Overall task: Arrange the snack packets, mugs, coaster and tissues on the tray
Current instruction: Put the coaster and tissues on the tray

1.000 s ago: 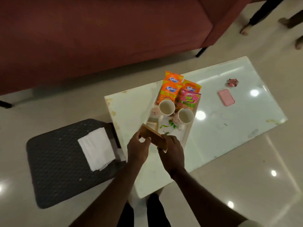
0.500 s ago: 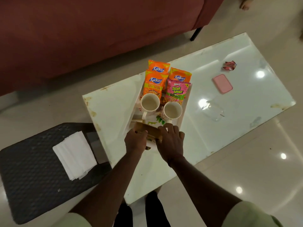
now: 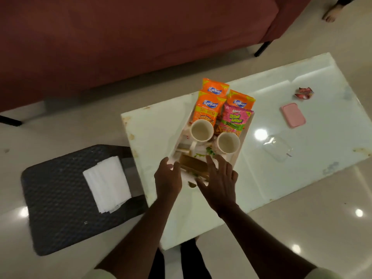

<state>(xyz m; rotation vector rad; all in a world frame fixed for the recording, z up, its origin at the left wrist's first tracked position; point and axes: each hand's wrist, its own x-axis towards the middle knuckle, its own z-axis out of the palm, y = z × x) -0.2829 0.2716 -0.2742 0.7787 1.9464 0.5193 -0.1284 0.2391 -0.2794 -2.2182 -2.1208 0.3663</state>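
Note:
A white tray (image 3: 244,135) lies on the glossy white table (image 3: 281,178). At its far end sit three orange snack packets (image 3: 208,109) and a pink one (image 3: 234,121). Two white mugs (image 3: 202,130) (image 3: 228,142) stand mid-tray. A brown wooden coaster holder (image 3: 194,165) rests at the tray's near end. My left hand (image 3: 168,178) touches its left side, fingers curled. My right hand (image 3: 219,179) hovers at its right with fingers spread. A stack of white tissues (image 3: 106,183) lies on a dark stool to the left.
The dark woven stool (image 3: 60,198) stands left of the table. On the table's right part lie a pink case (image 3: 293,115), a crumpled wrapper (image 3: 304,93) and a clear plastic lid (image 3: 277,148). A maroon sofa (image 3: 120,37) fills the back. A person's foot (image 3: 330,16) shows top right.
The wooden coaster holder came down from both hands onto the tray's near end. My right hand has let go and spread its fingers. The view shifted closer.

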